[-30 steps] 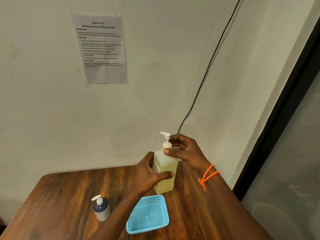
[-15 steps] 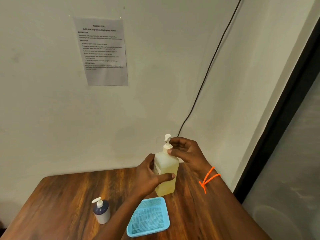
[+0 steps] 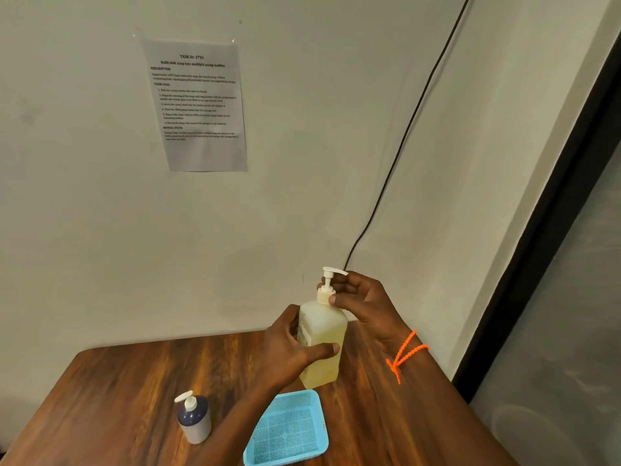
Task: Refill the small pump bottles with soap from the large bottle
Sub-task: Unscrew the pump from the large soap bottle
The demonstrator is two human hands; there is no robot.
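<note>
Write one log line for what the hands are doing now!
left hand: grips large bottle | right hand: pinches pump collar | small bottle: untouched

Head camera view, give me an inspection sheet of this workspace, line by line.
Surface: brown wooden table, against the wall.
Job's things: large bottle of yellow soap, upright, pump on; small pump bottle standing at left; blue basket, nothing in it.
Clutter: nothing seen.
Hands: left hand grips the large bottle's body; right hand pinches its pump collar.
Cables: black cable running down the wall behind the bottle.
Surroundings: printed sheet taped to the wall; dark frame at right.
</note>
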